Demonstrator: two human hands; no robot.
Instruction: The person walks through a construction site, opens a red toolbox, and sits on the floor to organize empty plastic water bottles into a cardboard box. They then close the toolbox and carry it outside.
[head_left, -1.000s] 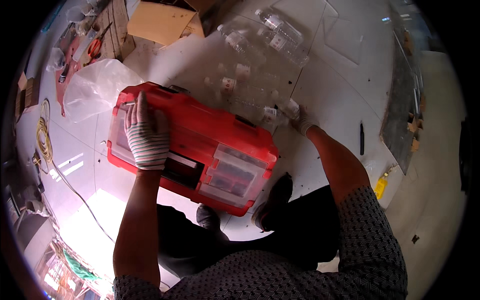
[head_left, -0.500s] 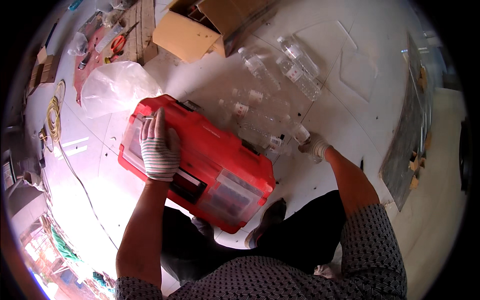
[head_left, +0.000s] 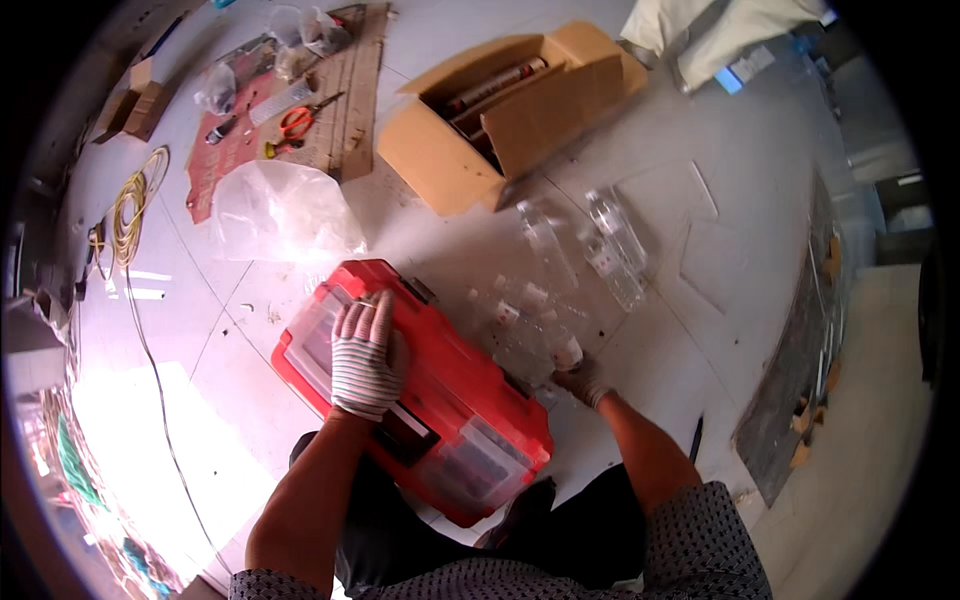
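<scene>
A red toolbox (head_left: pixel 455 365) with clear lid panels lies at a slant in front of my legs. My left hand (head_left: pixel 366 365), in a striped knit glove, rests on its top with the fingers stretched forward over the lid. To the right of the box, my gloved right hand (head_left: pixel 583 383) is closed round the near end of a clear plastic bottle (head_left: pixel 566 352). Several more clear bottles lie beyond it on the floor, among them a labelled bottle (head_left: pixel 612 270). Some of them overlap and are hard to tell apart.
An open cardboard box (head_left: pixel 440 160) holds a tube-shaped thing. Left of it are a crumpled clear plastic bag (head_left: pixel 285 210) and a flattened cardboard sheet (head_left: pixel 355 135) with orange-handled scissors (head_left: pixel 297 122). A coiled yellow cable (head_left: pixel 128 220) lies left, a grey board (head_left: pixel 790 380) right. Another person's trousers (head_left: pixel 700 40) show far off.
The view has shifted, showing more of the far floor and another person's legs. My right hand and its bottle have come closer to the toolbox. My left hand stays on the lid.
</scene>
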